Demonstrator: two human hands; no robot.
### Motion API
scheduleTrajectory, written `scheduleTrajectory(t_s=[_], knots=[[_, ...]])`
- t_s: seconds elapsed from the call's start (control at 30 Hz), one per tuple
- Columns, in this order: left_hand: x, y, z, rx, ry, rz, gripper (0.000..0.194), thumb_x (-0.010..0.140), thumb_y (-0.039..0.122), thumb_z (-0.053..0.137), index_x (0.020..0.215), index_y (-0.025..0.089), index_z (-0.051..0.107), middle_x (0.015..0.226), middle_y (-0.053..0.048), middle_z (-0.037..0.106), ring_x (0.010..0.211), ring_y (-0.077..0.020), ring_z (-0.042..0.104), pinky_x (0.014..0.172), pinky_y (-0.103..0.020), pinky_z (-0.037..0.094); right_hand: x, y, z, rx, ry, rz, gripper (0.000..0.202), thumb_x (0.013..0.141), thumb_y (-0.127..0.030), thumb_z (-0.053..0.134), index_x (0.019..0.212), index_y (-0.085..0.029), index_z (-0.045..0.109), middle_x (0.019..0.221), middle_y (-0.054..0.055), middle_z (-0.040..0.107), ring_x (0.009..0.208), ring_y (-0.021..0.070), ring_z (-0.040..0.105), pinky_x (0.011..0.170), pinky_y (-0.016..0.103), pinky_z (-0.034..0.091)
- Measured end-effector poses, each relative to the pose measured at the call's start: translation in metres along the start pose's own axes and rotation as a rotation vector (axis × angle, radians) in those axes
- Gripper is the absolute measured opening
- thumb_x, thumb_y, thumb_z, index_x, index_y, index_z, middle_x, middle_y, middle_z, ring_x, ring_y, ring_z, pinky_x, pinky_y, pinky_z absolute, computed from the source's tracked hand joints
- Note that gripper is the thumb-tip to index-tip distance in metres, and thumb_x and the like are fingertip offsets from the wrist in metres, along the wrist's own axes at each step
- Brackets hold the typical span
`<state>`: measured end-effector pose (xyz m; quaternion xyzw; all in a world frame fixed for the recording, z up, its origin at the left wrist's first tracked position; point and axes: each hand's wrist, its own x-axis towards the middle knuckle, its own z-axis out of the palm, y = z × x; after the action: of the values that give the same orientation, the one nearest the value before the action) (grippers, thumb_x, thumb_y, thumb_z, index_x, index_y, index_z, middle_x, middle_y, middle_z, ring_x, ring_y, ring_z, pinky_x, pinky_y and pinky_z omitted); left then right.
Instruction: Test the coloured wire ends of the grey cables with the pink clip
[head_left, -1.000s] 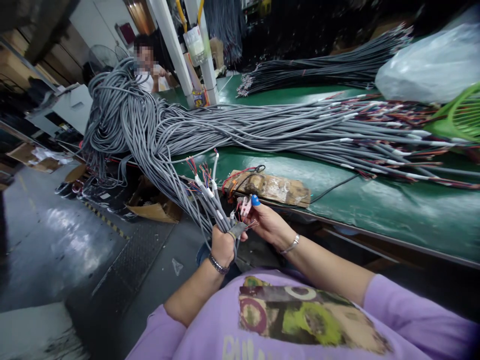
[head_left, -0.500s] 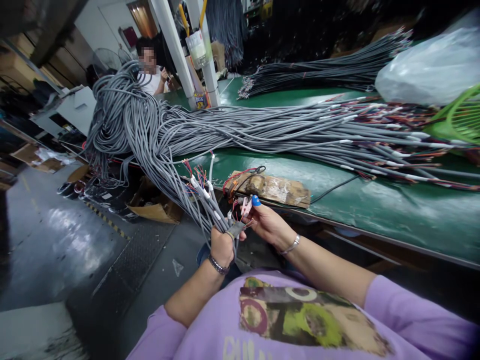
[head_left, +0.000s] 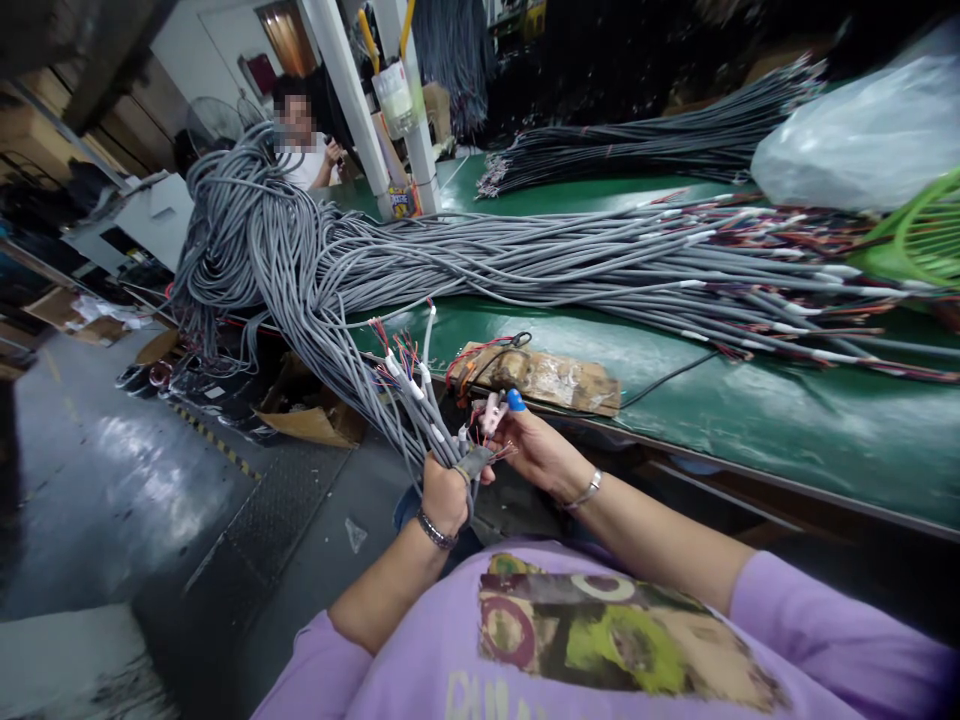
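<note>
My left hand (head_left: pixel 444 492) is wrapped round a bunch of grey cables (head_left: pixel 421 410), whose ends carry white sleeves and thin coloured wires. A dark grey covering shows on its thumb. To its right, my right hand (head_left: pixel 536 445) is closed in a pinch at the wire ends, with a blue cover (head_left: pixel 515 400) on one fingertip. A small pale pink piece, clip-like in shape (head_left: pixel 491 414), shows at those fingertips; its exact kind is unclear. Bare copper strands (head_left: pixel 505 451) stick out between the two hands. Just beyond lies a taped wooden board (head_left: pixel 551 375) on the bench edge.
A long pile of grey cables (head_left: pixel 480 255) lies across the green bench (head_left: pixel 757 400). Behind it are darker cables (head_left: pixel 637 145), a plastic bag (head_left: pixel 862 135) and a green basket (head_left: pixel 919 235). A co-worker (head_left: pixel 304 150) is at the far side. An open carton (head_left: pixel 311 415) stands below.
The pale pink piece and my right fingertips have shifted slightly, and the copper strands stand out a little farther to the right. My left hand keeps its hold on the cables.
</note>
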<state>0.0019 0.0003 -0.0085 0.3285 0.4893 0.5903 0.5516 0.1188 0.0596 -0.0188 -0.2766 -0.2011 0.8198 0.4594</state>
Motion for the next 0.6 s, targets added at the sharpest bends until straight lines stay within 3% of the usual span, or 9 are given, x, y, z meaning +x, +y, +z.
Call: scheduleTrajectory(t_s=[0.2, 0.33, 0.6], knots=[[-0.006, 0.003, -0.003, 0.002, 0.028, 0.047, 0.023, 0.062, 0.03, 0.076, 0.057, 0.015, 0.059, 0.046, 0.001, 0.059, 0.042, -0.0091, 0.053, 0.045, -0.021, 0.04, -0.011, -0.009, -0.006, -0.017, -0.124, 0.139, 0.049, 0.083, -0.063, 0.049, 0.084, -0.016, 0.064, 0.078, 0.005, 0.065, 0.063, 0.0122, 0.057, 0.06, 0.026, 0.048], [-0.008, 0.003, -0.003, -0.004, 0.07, 0.055, 0.021, 0.063, 0.03, 0.075, 0.059, 0.015, 0.059, 0.047, 0.002, 0.059, 0.043, -0.009, 0.053, 0.046, -0.021, 0.04, -0.012, -0.011, -0.007, -0.069, -0.092, 0.177, 0.045, 0.082, -0.061, 0.054, 0.08, -0.017, 0.064, 0.076, 0.003, 0.064, 0.062, 0.0109, 0.056, 0.06, 0.024, 0.049], [-0.002, 0.001, 0.003, 0.043, 0.086, 0.049, 0.024, 0.066, 0.029, 0.072, 0.052, 0.015, 0.059, 0.046, 0.0, 0.058, 0.043, -0.0093, 0.052, 0.048, -0.022, 0.042, -0.007, -0.009, 0.002, -0.134, -0.071, -0.035, 0.03, 0.074, -0.047, 0.071, 0.074, -0.017, 0.064, 0.063, -0.002, 0.057, 0.057, 0.0094, 0.048, 0.056, 0.023, 0.043]])
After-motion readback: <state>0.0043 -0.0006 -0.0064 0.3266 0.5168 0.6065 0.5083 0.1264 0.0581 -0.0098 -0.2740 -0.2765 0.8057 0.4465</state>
